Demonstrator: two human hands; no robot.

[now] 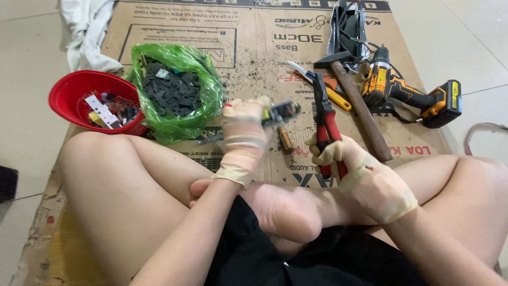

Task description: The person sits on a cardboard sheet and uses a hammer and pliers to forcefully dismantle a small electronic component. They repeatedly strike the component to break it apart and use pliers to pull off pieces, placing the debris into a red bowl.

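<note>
I sit cross-legged on flattened cardboard [254, 47]. My left hand [244, 135], in a worn pale glove, is blurred and grips a small dark and yellow electronic part [281, 111] held above the cardboard. My right hand [365, 177], also gloved, is closed on the red handles of pliers [325, 119], whose jaws point away from me, just right of the part. A small brown cylindrical piece [286, 140] lies on the cardboard between the hands.
A green plastic bag [203, 95] of dark scraps and a red bowl [66, 95] of wire bits stand at the left. A hammer [360, 106], yellow-handled cutter [330, 92], cordless drill [407, 92] and metal casing [349, 29] lie at the right. White cloth [87, 32] lies at the top left.
</note>
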